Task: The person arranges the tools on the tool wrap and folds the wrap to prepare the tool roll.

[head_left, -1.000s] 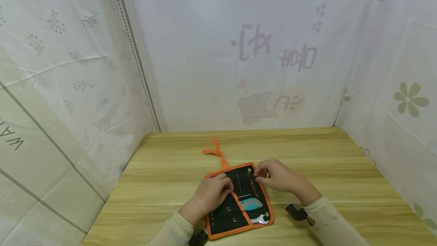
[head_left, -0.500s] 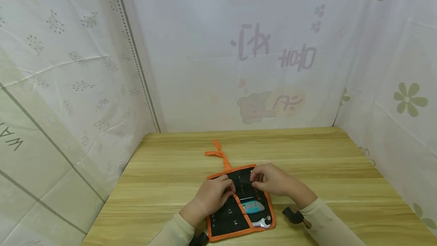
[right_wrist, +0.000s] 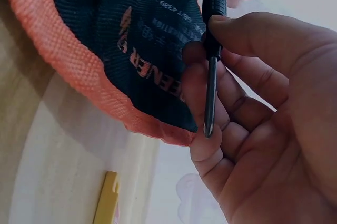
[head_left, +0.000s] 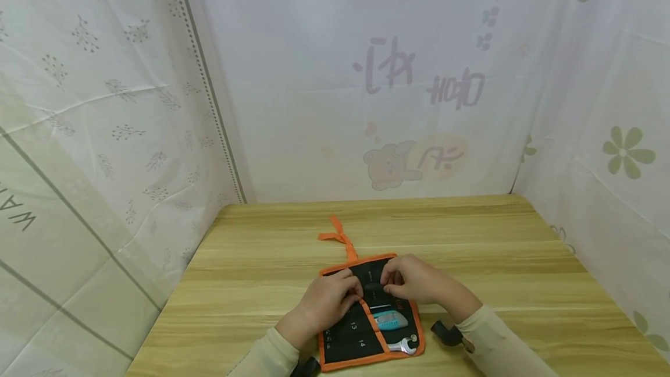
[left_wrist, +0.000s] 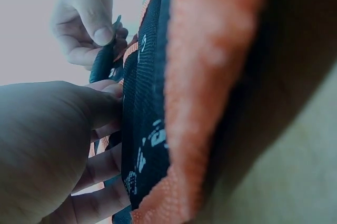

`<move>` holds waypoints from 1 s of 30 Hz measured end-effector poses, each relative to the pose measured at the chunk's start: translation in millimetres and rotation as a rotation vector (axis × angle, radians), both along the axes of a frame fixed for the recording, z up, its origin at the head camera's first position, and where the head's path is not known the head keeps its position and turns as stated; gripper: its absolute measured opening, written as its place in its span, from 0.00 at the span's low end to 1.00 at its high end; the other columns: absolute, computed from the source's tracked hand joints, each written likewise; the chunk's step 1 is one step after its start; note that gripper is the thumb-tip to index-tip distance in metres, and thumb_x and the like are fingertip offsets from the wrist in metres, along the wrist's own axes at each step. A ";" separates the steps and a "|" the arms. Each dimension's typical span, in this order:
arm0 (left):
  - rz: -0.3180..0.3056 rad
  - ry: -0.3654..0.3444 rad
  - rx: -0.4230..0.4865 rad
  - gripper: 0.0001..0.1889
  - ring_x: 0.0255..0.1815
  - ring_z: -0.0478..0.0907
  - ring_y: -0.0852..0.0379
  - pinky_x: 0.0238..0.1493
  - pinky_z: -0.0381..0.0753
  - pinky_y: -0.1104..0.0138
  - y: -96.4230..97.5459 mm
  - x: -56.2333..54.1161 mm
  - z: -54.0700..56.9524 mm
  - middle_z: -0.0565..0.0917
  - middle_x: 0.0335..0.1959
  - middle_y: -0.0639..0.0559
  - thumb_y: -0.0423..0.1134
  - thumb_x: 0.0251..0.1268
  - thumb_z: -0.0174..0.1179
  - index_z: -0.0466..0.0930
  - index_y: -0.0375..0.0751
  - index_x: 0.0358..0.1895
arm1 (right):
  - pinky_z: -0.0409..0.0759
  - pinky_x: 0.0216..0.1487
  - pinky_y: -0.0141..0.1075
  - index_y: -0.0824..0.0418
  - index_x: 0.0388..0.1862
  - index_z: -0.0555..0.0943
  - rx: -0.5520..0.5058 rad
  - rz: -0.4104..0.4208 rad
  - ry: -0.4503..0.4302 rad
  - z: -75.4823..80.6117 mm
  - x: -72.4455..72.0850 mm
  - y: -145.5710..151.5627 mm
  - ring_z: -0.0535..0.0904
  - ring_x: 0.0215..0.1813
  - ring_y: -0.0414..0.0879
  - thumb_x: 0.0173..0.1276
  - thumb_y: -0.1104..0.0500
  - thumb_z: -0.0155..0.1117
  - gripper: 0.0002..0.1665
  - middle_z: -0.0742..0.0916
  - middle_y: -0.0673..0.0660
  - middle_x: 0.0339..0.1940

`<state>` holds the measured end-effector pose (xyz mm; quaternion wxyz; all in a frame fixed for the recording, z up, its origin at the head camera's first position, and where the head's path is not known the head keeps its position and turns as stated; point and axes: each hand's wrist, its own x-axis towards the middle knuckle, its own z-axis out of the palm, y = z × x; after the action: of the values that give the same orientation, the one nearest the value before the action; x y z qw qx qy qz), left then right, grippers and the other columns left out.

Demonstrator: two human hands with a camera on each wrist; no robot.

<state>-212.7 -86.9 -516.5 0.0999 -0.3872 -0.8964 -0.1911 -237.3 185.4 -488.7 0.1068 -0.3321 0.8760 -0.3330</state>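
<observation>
A black tool pouch with orange trim point(head_left: 342, 359) lies spread on the table, its number-marked pockets toward the left. My left hand point(head_left: 321, 306) pinches the pouch's pocket edge between thumb and fingers. Over the pouch's upper part, my right hand point(head_left: 421, 285) holds a small screwdriver point(right_wrist: 214, 50) by its black handle, thumb against curled fingers. In the right wrist view the metal tip points away from the pockets. Sticking out of the pockets are a teal utility knife point(head_left: 391, 320), an open-ended wrench point(head_left: 402, 346) and a thin metal shaft point(head_left: 379, 306).
An orange tie strap point(head_left: 344, 240) stretches from the pouch's far edge over the wooden table point(head_left: 251, 272). Printed curtains point(head_left: 314, 103) surround the table at the back and sides. Black wrist-camera mounts point(head_left: 446, 333) hang by both sleeves.
My right hand has moved left and slightly nearer over the pouch, toward the left hand. The pouch and its strap have shifted slightly right; my left hand keeps its grip.
</observation>
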 end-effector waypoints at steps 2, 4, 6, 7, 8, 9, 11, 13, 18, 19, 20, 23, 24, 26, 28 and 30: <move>-0.002 0.002 -0.001 0.04 0.32 0.73 0.74 0.34 0.74 0.79 0.2 0.2 0.0 0.77 0.37 0.66 0.42 0.71 0.71 0.85 0.58 0.41 | 0.81 0.32 0.33 0.52 0.41 0.87 0.005 0.003 -0.013 -0.2 0.9 -0.8 0.80 0.30 0.36 0.72 0.60 0.73 0.03 0.84 0.40 0.30; -0.002 0.004 -0.001 0.04 0.32 0.73 0.74 0.34 0.74 0.79 0.4 0.2 -0.6 0.77 0.37 0.66 0.42 0.71 0.71 0.85 0.58 0.40 | 0.81 0.31 0.33 0.52 0.41 0.87 0.011 0.005 -0.026 -1.3 1.3 -1.8 0.80 0.29 0.36 0.72 0.60 0.73 0.03 0.84 0.40 0.29; -0.003 0.007 -0.003 0.04 0.32 0.73 0.74 0.34 0.74 0.79 0.5 0.0 -1.2 0.77 0.37 0.67 0.42 0.71 0.71 0.85 0.58 0.40 | 0.81 0.31 0.33 0.52 0.41 0.87 0.011 0.007 -0.035 -1.9 1.5 -2.6 0.81 0.28 0.37 0.72 0.61 0.73 0.03 0.84 0.41 0.29; -0.004 0.008 -0.002 0.04 0.32 0.73 0.74 0.34 0.74 0.79 0.5 0.0 -1.4 0.77 0.37 0.66 0.42 0.71 0.71 0.85 0.58 0.40 | 0.81 0.31 0.33 0.52 0.40 0.87 0.010 0.007 -0.037 -2.1 1.7 -3.0 0.81 0.28 0.37 0.72 0.61 0.72 0.03 0.84 0.41 0.28; -0.004 0.009 -0.001 0.04 0.32 0.73 0.74 0.34 0.74 0.79 0.5 -0.1 -1.5 0.77 0.37 0.66 0.42 0.71 0.71 0.85 0.58 0.40 | 0.81 0.31 0.33 0.52 0.40 0.87 0.011 0.008 -0.035 -2.3 1.8 -3.4 0.81 0.28 0.37 0.72 0.61 0.72 0.03 0.84 0.41 0.29; -0.005 0.008 0.000 0.04 0.32 0.73 0.74 0.34 0.75 0.79 0.5 -0.1 -1.6 0.77 0.37 0.66 0.42 0.71 0.71 0.85 0.58 0.40 | 0.81 0.31 0.33 0.52 0.40 0.87 0.013 0.006 -0.036 -2.7 1.8 -3.6 0.81 0.28 0.37 0.72 0.61 0.72 0.03 0.84 0.41 0.28; -0.007 0.006 -0.001 0.05 0.32 0.73 0.74 0.34 0.75 0.79 0.5 -0.1 -1.4 0.77 0.37 0.66 0.42 0.70 0.71 0.85 0.58 0.41 | 0.81 0.31 0.33 0.52 0.40 0.87 0.015 0.005 -0.033 -3.9 1.8 -3.8 0.80 0.28 0.36 0.72 0.60 0.73 0.03 0.84 0.41 0.29; -0.008 0.003 -0.002 0.05 0.33 0.73 0.73 0.34 0.75 0.78 0.5 -0.1 -1.2 0.77 0.37 0.66 0.42 0.71 0.71 0.84 0.58 0.41 | 0.81 0.31 0.33 0.51 0.40 0.87 0.022 0.003 -0.024 -5.4 1.8 -4.0 0.80 0.28 0.36 0.72 0.60 0.73 0.03 0.83 0.40 0.29; -0.015 -0.003 0.001 0.05 0.33 0.73 0.74 0.34 0.75 0.78 1.0 0.5 -0.7 0.77 0.38 0.66 0.42 0.71 0.71 0.84 0.58 0.41 | 0.81 0.31 0.32 0.49 0.39 0.87 0.037 -0.003 -0.010 -9.6 0.6 -4.6 0.80 0.28 0.35 0.72 0.58 0.73 0.03 0.83 0.39 0.30; -0.017 -0.002 0.003 0.05 0.33 0.73 0.74 0.34 0.75 0.78 1.1 0.6 -0.6 0.77 0.38 0.66 0.42 0.71 0.71 0.84 0.58 0.41 | 0.81 0.31 0.33 0.49 0.39 0.87 0.038 -0.004 -0.012 -10.3 0.3 -4.9 0.80 0.28 0.35 0.72 0.59 0.74 0.04 0.83 0.39 0.31; -0.018 -0.001 0.004 0.05 0.33 0.73 0.74 0.34 0.75 0.78 1.3 0.8 -0.4 0.77 0.38 0.66 0.42 0.71 0.71 0.84 0.58 0.41 | 0.81 0.32 0.33 0.48 0.38 0.87 0.039 -0.003 -0.011 -10.9 0.0 -5.1 0.80 0.29 0.35 0.72 0.59 0.74 0.04 0.83 0.39 0.31; -0.023 0.001 0.007 0.05 0.32 0.72 0.74 0.33 0.74 0.78 1.4 1.0 0.2 0.77 0.38 0.67 0.42 0.71 0.71 0.84 0.58 0.41 | 0.81 0.32 0.32 0.47 0.38 0.86 0.038 0.008 -0.010 -12.7 -0.6 -5.6 0.80 0.30 0.35 0.72 0.59 0.73 0.05 0.82 0.39 0.32; -0.023 0.001 0.006 0.05 0.32 0.72 0.74 0.33 0.74 0.79 1.5 1.1 0.4 0.77 0.38 0.67 0.42 0.71 0.71 0.84 0.58 0.40 | 0.81 0.33 0.32 0.47 0.38 0.86 0.036 0.014 -0.008 -13.0 -0.6 -6.0 0.80 0.30 0.34 0.72 0.60 0.73 0.06 0.82 0.39 0.33; -0.025 -0.004 0.005 0.05 0.31 0.72 0.74 0.33 0.74 0.78 1.6 1.5 0.8 0.76 0.38 0.67 0.43 0.71 0.70 0.84 0.58 0.40 | 0.81 0.34 0.32 0.46 0.38 0.86 0.030 0.027 -0.003 -13.6 -0.3 -6.7 0.79 0.31 0.34 0.72 0.60 0.73 0.07 0.82 0.38 0.34; -0.029 -0.008 0.003 0.04 0.31 0.71 0.74 0.33 0.74 0.78 1.6 1.7 1.0 0.76 0.39 0.67 0.43 0.72 0.70 0.84 0.58 0.41 | 0.81 0.35 0.32 0.47 0.38 0.86 0.026 0.041 0.003 -14.0 0.1 -7.8 0.79 0.32 0.33 0.72 0.61 0.73 0.07 0.81 0.38 0.35; -0.033 -0.007 0.003 0.04 0.31 0.71 0.74 0.33 0.74 0.78 1.7 1.6 1.1 0.76 0.39 0.67 0.43 0.72 0.70 0.84 0.58 0.41 | 0.81 0.35 0.31 0.46 0.39 0.87 0.027 0.052 0.014 -13.9 0.5 -8.9 0.79 0.33 0.33 0.73 0.60 0.73 0.07 0.82 0.38 0.36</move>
<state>-211.2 -85.2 -515.5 0.0940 -0.4012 -0.8899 -0.1954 -236.7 176.5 -502.6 0.1139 -0.3557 0.8722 -0.3158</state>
